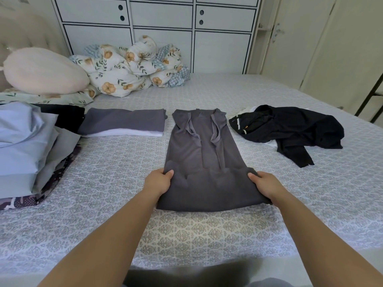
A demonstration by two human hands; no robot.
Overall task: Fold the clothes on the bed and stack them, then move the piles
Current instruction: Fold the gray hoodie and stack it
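Gray top lying flat in the middle of the bed, long and narrow, with its straps up at 12 o'clock. Near end already rolled over into a thick fold at 6 o'clock. Left hand at 9 o'clock of that fold, fingers tucked under, thumb on top, pinching the cloth. Right hand at 3 o'clock of the fold, pinching the same way.

Probably about to carry the fold up toward the straps.

Could go wrong like this: one hand going faster than the other, so the fold ending up crooked. Soft cloth sagging in the middle between the two hands and bunching up. Loose straps slipping out to the side and poking from the finished bundle. Thin pinch letting the edge slide free, so the fold opening again.

Folded gray pile at 10 o'clock, well apart from the top. Black clothes in a messy heap at 2 o'clock, not folded yet. Bigger stack of blue and gray things at 9 o'clock by the bed edge. Pink pillow and flowered blanket far off at 11 o'clock.
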